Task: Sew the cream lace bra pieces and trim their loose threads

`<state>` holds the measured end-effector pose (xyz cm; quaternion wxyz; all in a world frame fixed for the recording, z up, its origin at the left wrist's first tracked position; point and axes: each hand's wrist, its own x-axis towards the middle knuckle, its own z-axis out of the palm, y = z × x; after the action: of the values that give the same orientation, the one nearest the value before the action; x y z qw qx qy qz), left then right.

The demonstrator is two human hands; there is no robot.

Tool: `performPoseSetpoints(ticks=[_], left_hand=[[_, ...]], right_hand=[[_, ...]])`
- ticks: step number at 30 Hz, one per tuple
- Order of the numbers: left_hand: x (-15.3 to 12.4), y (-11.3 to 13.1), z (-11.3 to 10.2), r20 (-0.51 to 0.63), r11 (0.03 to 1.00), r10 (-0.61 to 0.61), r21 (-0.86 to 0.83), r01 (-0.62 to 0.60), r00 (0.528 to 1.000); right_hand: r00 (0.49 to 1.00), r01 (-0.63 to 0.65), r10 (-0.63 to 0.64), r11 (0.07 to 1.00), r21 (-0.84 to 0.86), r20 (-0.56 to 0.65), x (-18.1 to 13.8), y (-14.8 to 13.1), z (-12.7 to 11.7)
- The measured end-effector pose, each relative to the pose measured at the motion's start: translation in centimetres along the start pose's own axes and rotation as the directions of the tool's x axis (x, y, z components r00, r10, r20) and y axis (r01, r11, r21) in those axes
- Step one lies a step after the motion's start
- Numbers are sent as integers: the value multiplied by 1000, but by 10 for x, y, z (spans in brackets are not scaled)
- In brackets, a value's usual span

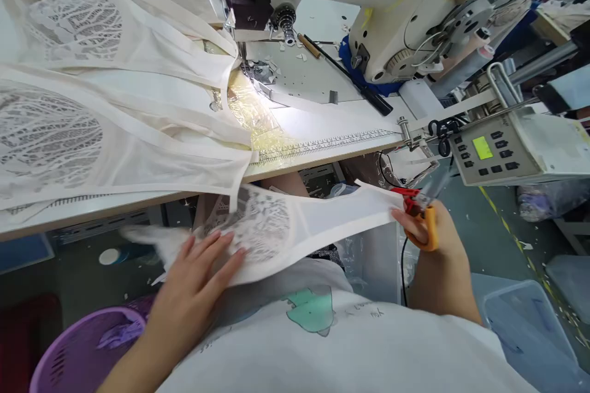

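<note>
Left hand [193,282] presses lace piece [270,224]; right hand [445,245] apparently grips orange snips [430,228].

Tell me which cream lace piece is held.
The cream lace piece in the lap: left hand flat on it, right hand pinching its end. The others lie on the white table.

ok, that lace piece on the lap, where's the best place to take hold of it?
Pinch the plain band of the lace piece from the right, probably: it stretches out flat and free there, past the openwork. The left hand lies flat on the lace; the right hand, with scissors, is at the band's end.
</note>
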<state>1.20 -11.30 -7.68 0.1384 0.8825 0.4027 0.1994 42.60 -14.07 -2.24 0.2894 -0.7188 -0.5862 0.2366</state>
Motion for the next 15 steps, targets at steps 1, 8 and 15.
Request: performPoseSetpoints(ticks=[1, 8, 15], left_hand=[[6, -1, 17, 22, 998, -6, 59, 5, 1000], [2, -44, 39, 73, 823, -533, 278, 496, 843], [-41, -50, -10, 246, 838, -496, 388, 384, 833]], right_hand=[[999, -37, 41, 988, -151, 27, -1, 9, -4], [896, -75, 321, 790, -609, 306, 7, 17, 19], [947, 241, -218, 968, -71, 237, 65, -94, 58]])
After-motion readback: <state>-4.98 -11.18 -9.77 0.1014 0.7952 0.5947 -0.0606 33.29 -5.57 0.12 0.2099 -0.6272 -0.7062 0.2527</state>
